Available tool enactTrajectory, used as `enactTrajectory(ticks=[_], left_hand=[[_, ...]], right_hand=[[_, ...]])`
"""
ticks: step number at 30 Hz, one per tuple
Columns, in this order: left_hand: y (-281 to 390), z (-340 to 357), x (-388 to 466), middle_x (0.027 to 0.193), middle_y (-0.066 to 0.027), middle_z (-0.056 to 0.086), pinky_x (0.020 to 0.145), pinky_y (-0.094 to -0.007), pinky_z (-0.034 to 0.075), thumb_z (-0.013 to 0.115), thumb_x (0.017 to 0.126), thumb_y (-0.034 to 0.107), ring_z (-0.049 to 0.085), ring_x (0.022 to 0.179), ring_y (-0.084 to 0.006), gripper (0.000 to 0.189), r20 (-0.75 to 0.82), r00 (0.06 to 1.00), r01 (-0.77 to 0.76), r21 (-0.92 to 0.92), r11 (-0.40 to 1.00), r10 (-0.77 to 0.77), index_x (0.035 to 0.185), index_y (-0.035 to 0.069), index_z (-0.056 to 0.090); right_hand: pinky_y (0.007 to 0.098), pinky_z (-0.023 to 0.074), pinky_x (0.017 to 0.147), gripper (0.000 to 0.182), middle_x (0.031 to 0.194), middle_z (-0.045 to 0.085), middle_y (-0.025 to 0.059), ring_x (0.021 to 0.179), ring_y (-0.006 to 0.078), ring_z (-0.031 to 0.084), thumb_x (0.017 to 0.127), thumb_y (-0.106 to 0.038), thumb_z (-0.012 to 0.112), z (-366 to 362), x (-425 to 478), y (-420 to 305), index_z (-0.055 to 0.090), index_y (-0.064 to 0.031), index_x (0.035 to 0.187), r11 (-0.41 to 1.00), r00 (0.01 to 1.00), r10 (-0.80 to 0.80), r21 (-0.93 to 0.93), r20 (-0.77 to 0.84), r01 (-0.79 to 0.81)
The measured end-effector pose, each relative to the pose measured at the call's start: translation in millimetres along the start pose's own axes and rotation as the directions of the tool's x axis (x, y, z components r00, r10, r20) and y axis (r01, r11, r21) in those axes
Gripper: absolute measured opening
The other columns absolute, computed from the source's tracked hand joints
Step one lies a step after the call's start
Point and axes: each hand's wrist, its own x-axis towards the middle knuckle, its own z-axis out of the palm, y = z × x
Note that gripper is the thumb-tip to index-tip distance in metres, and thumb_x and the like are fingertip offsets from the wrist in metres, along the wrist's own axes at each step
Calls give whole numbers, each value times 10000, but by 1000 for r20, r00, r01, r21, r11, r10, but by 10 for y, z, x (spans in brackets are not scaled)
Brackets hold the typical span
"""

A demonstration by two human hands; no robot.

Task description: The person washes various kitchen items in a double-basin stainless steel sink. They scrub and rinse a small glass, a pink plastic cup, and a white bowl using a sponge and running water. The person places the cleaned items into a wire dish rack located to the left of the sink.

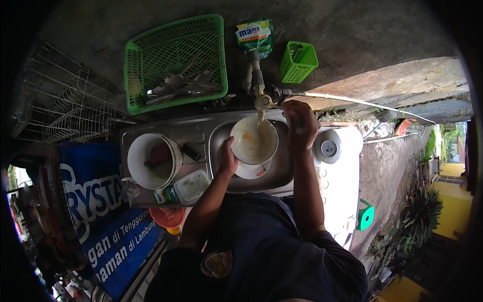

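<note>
My left hand [228, 158] grips the left rim of a white bowl [253, 140], held over the metal sink basin [222, 141] beneath the tap [263, 102]. Water runs from the spout into the bowl, which has yellowish residue inside. Fingers of my right hand [302, 122] are on the tap's lever. Below the bowl, partly hidden by it, a white plate with a red flower pattern [256, 170] lies in the basin. An upturned white bowl [328, 147] rests on the white surface to the right of the sink.
On the drainboard stand a white bucket [175, 162], a dark block-shaped item [191, 151] and a clear plastic tub [192, 186]. Behind the sink are a green basket [225, 68] with cutlery, a detergent pouch [253, 34] and a small green basket [298, 70]. A wire dish rack [71, 102] is at left.
</note>
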Motion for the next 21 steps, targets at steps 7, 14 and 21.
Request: enactTrajectory(ticks=[7,14,21], left_hand=[[13,70,52,1256,-92,628,1052,-362,435,582,955,395,594,1190,-208,487,-34,999,-20,17,1000,21,1285,37,565],[14,-16,69,1329,-72,598,1082,-371,399,594,960,467,551,1248,-212,572,-81,996,56,131,990,-46,1362,64,540],[-33,-281,26,1290,-102,619,1038,-347,424,611,964,334,578,1193,-206,508,-45,999,13,525,851,12,1375,45,536]], right_hand=[[313,527,776,261,912,727,80,854,165,691,999,-256,613,48,-385,340,680,-5,1025,835,976,206,507,69,-212],[343,513,823,447,954,729,147,910,220,692,951,-408,643,-55,-1109,709,683,-10,1149,671,588,726,-183,356,-719],[367,459,996,383,1187,679,186,1139,240,635,960,-245,587,180,-2103,1344,646,-11,1258,362,244,763,-84,598,-928]])
